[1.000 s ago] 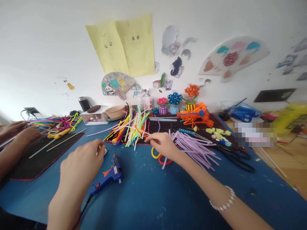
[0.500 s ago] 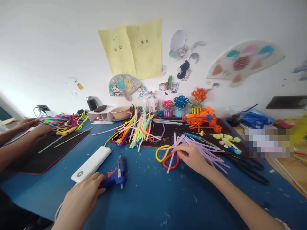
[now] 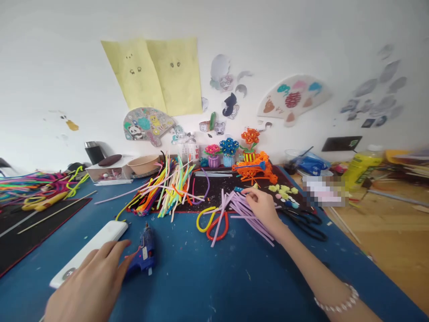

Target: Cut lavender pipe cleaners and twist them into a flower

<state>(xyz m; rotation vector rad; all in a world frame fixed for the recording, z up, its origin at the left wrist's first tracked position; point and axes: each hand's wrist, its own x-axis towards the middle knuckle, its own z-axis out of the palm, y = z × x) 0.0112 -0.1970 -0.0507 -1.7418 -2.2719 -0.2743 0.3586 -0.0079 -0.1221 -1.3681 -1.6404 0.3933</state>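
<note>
My right hand (image 3: pixel 263 208) reaches over a bundle of lilac pipe cleaners (image 3: pixel 250 219). Its thumb and fingers close on a blue-handled tool (image 3: pixel 239 189), most of it hidden beneath the hand. Left of it lie a yellow loop (image 3: pixel 205 220) and a red loop (image 3: pixel 217 229), like scissor handles, with lilac pipe cleaners across them. My left hand (image 3: pixel 90 277) hovers by a white oblong device (image 3: pixel 90 250), fingers apart and curved. Beside its thumb, a blue glue gun (image 3: pixel 145 252) lies on the blue table (image 3: pixel 187 277); whether they touch I cannot tell.
Multicoloured pipe cleaners (image 3: pixel 177 188) lie in a heap at the back. Potted pipe-cleaner flowers (image 3: pixel 229 150) stand by the wall. Black-handled scissors (image 3: pixel 306 221) and small pompoms (image 3: pixel 283 192) lie on the right; a yellow bottle (image 3: pixel 363 167) stands beyond.
The view has turned right; the co-worker's hands have left it. My right hand has moved from the loops to the blue-handled tool. My left hand has come off the glue gun's handle, its fingers spreading.
</note>
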